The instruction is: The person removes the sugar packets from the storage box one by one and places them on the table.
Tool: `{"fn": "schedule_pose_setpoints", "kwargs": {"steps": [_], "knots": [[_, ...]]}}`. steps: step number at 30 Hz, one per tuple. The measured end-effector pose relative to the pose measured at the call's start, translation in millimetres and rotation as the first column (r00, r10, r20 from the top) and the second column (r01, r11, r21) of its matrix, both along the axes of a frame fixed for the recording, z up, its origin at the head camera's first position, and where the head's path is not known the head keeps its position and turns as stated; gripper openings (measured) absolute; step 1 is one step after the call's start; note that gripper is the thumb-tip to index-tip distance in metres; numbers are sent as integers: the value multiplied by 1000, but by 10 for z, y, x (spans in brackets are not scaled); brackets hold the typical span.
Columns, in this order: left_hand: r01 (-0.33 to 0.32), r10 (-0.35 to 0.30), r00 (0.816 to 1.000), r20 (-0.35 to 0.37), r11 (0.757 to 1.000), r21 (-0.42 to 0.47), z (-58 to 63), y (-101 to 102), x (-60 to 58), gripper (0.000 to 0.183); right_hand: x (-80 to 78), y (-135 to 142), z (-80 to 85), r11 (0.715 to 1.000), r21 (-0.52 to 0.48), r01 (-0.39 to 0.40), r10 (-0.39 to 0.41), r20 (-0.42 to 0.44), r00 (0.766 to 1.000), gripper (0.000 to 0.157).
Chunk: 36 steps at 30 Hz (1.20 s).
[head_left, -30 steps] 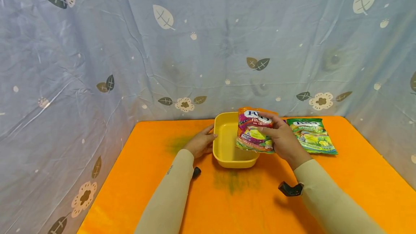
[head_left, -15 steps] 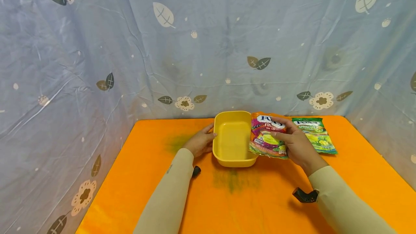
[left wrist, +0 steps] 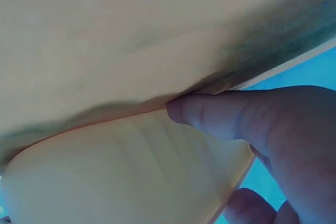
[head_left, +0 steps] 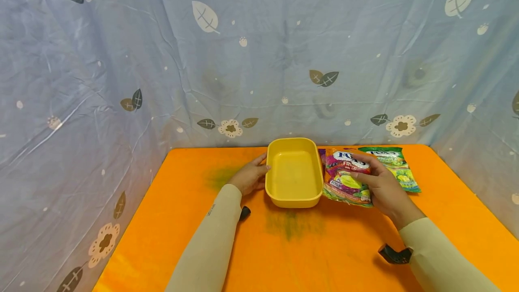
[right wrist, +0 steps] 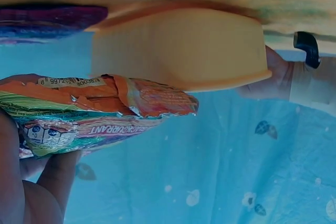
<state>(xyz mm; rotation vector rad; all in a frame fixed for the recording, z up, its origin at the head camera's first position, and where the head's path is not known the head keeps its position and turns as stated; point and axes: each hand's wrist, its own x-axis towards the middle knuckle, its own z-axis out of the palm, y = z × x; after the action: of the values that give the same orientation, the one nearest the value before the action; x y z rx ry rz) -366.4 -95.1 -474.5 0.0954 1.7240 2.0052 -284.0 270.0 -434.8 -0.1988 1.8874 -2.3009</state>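
Observation:
My left hand (head_left: 249,177) touches the left outer side of a yellow plastic tub (head_left: 294,203); the tub has nothing inside. In the left wrist view a finger (left wrist: 210,114) lies along the tub's wall (left wrist: 105,171). To the right, my right hand (head_left: 387,188) pinches an orange and purple bag of FOX'S candy (head_left: 344,179) by its right side, thumb across the front. The bag's left edge is right at the tub's right rim. In the right wrist view the candy bag (right wrist: 94,108) is clear of the table, seen end-on.
A green FOX'S candy bag (head_left: 405,177) lies at the back right, partly behind my right hand. Between it and the tub a purple bag (head_left: 322,154) shows, mostly covered. The orange tabletop (head_left: 292,260) ends at a patterned curtain (head_left: 259,57).
My right hand has moved right and nearer to me with the candy bag, from over the tub to beside it. The left hand stays against the tub.

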Motion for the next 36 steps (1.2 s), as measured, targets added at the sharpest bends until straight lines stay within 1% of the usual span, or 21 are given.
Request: {"fn": "schedule_pose_setpoints", "kwargs": {"steps": [7,10,16,19,25,33,36], "knots": [[-11,11,1000,11,1000,-6,5,3,-3,64,64,79,-78,998,56,14,-17,53,998,58],[-8,8,1000,10,1000,-7,13,3,-1,63,99,107,-132,995,96,-6,-1,70,998,60],[-9,9,1000,10,1000,-9,26,-6,-5,62,149,134,-279,977,209,-36,15,100,995,59],[-13,13,1000,9,1000,-10,23,-9,-5,62,170,137,-355,970,241,-43,17,111,994,59],[-12,12,1000,10,1000,-8,4,-2,-17,64,222,125,-433,974,221,-53,22,140,990,60],[0,0,1000,-2,1000,3,10,-9,-14,63,279,131,-475,980,191,-60,35,131,991,57],[1,-1,1000,0,1000,2,14,-6,-11,62,286,128,-464,976,207,-61,30,152,988,58]]}}
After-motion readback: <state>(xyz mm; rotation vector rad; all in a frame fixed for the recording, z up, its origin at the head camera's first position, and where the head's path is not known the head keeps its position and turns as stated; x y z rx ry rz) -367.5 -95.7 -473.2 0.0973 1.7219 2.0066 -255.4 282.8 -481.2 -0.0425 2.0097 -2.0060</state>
